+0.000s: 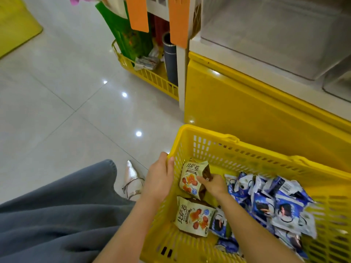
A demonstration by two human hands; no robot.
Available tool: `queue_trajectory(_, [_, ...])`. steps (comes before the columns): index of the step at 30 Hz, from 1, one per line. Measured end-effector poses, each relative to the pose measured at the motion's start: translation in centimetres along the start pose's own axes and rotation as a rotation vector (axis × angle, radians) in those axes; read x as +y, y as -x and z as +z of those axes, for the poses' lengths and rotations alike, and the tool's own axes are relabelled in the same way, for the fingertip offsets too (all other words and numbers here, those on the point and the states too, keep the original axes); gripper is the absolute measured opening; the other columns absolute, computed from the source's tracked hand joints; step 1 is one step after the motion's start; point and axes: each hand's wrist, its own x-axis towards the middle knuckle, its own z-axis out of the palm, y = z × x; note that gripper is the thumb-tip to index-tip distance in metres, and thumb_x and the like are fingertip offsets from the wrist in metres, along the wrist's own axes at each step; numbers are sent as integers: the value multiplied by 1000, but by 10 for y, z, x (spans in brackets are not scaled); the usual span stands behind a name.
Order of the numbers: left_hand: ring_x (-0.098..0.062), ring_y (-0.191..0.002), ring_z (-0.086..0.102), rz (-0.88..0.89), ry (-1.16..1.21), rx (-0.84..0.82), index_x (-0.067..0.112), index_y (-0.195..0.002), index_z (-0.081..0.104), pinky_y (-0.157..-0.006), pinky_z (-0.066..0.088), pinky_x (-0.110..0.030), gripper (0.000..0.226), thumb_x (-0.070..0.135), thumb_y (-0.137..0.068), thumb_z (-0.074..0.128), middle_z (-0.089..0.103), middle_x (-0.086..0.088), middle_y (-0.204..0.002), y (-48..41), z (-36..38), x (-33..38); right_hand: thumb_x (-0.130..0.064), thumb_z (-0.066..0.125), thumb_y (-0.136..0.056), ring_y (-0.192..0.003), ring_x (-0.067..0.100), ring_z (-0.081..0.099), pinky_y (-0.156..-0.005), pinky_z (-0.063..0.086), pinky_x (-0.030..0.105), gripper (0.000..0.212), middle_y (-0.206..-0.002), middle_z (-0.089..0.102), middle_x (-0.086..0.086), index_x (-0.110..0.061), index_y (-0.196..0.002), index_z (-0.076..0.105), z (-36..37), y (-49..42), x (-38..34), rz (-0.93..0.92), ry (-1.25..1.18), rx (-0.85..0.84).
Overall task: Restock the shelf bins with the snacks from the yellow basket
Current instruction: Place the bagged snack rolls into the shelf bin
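The yellow basket [209, 147] sits on the tiled floor [57, 92] at 5 o'clock in the view, just beside the yellow base [237, 111] of the shelf. The left hand [159, 179] grips the basket's rim at its 9 o'clock side, fingers curled over the edge. The right hand [214, 184] reaches inside and pinches a cream snack packet [190, 179], holding it tilted up near the left wall. A second cream packet [193, 217] lies flat at 6 o'clock from it. A heap of blue-and-white packets [275, 202] fills the basket's 3 o'clock half. A clear shelf bin [266, 35] stands at 1 o'clock, above the base. A silver pointed shoe [133, 177] shows at 9 o'clock from the basket.
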Motion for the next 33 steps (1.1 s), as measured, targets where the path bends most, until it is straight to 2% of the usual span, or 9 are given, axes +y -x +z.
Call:
queue_trajectory(5, [-22,-65,55,23,-55,1,18,-88,41,-59,43,-37,28,41,-98,29,55,-1,-68,0,-1,1,-34,68,-84,-63,15,53,-57,37,31,26,-68,57,0,-11,-74,60,-33,20,-2,-189,78,12])
queue_trajectory(8, [-25,-77,57,11,-132,6,18,-96,44,-66,44,-38,29,41,-98,27,58,-3,-80,1,-3,4,-36,65,-86,-60,8,52,-53,36,22,24,-68,58,-2,-16,-73,59,-64,35,-6,-252,187,9])
queue_trajectory(11, [-20,-99,53,30,-124,139,13,-116,49,-83,42,-33,30,32,-99,34,56,-4,-109,5,-7,12,-35,64,-87,-66,7,50,-53,37,13,37,-83,61,1,-5,-109,61,-95,51,-17,-314,207,26])
queue_trajectory(15, [-10,-102,51,149,173,249,26,-115,48,-81,37,-19,20,26,-96,45,50,7,-109,14,-15,48,-29,60,-89,-101,16,63,-82,52,29,45,-113,63,5,-4,-126,52,-129,88,-42,-407,40,-44])
queue_trajectory(18, [-11,-104,57,-82,554,-85,18,-124,46,-79,47,-19,43,37,-87,59,55,2,-121,22,-27,73,-22,52,-94,-77,-3,66,-64,51,13,27,-95,68,-3,-5,-114,58,-132,116,-62,-469,-160,-135])
queue_trajectory(21, [-15,-90,69,-216,817,-432,23,-117,54,-68,56,-23,56,45,-68,69,70,-1,-106,29,-36,81,-21,46,-97,-74,-2,68,-62,51,12,17,-93,70,-5,-16,-103,61,-121,134,-72,-462,-333,-167])
queue_trajectory(25, [-9,-80,70,-204,720,-241,34,-98,52,-64,56,-24,45,37,-63,80,70,6,-96,25,-36,79,-25,42,-98,-78,1,67,-67,54,15,18,-97,69,-4,-22,-102,59,-104,143,-76,-466,-441,-82])
queue_trajectory(29, [-20,-84,71,-305,837,-153,21,-115,53,-77,57,-41,56,34,-67,79,72,-4,-100,18,-39,67,-34,31,-99,-89,-8,63,-72,50,9,24,-101,63,-17,-30,-108,54,-84,135,-69,-503,-567,-21])
queue_trajectory(33, [-22,-82,72,-332,906,-120,19,-116,53,-67,59,-36,67,40,-57,78,73,-4,-94,13,-38,60,-21,32,-102,-105,12,61,-85,48,18,23,-112,61,2,-18,-113,52,-47,104,-36,-379,-494,-19])
